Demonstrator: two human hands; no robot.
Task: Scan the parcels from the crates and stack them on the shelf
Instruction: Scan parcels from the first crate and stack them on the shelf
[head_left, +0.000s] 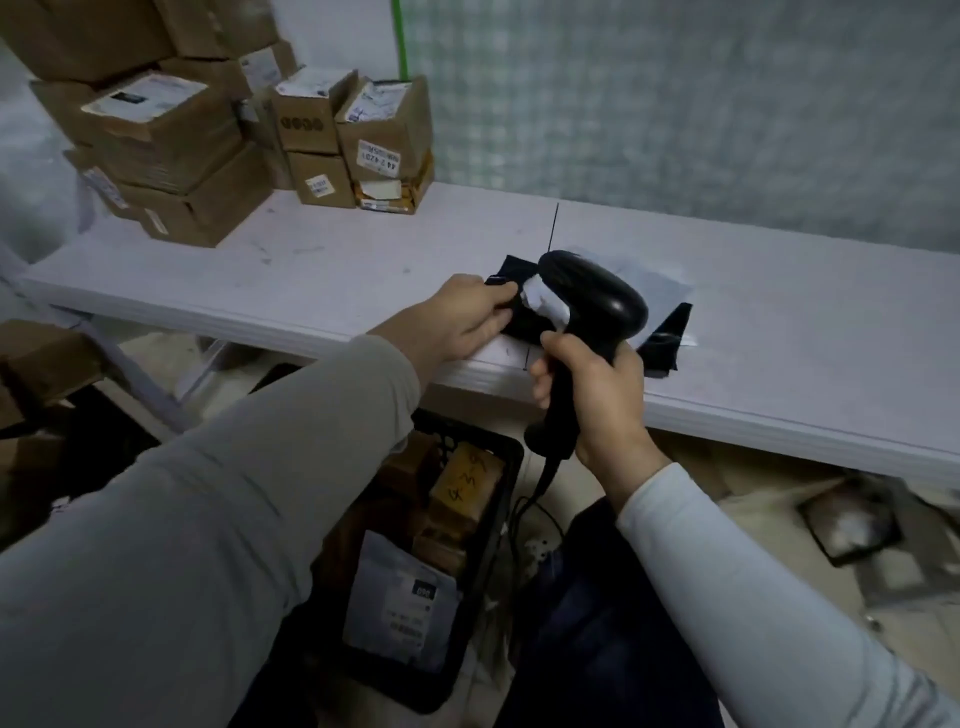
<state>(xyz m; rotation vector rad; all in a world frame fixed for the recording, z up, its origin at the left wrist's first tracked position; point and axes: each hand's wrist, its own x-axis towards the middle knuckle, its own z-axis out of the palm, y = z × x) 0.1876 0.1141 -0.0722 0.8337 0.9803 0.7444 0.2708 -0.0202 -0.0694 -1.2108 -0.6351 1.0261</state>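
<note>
Right, two hands at work: the left hand (462, 319) pinches the left end of one black parcel (667, 338), which lies flat on the white shelf (311, 270) near its front edge. The right hand (597, 395) is clenched round the handle of one black scanner (597, 296), its head just above that parcel (white tape on its nose). Back left, four small cartons (358, 150) sit in two stacks of two beside bigger boxes (166, 135). Below, one black crate (511, 462) holds a white mailer (400, 597).
</note>
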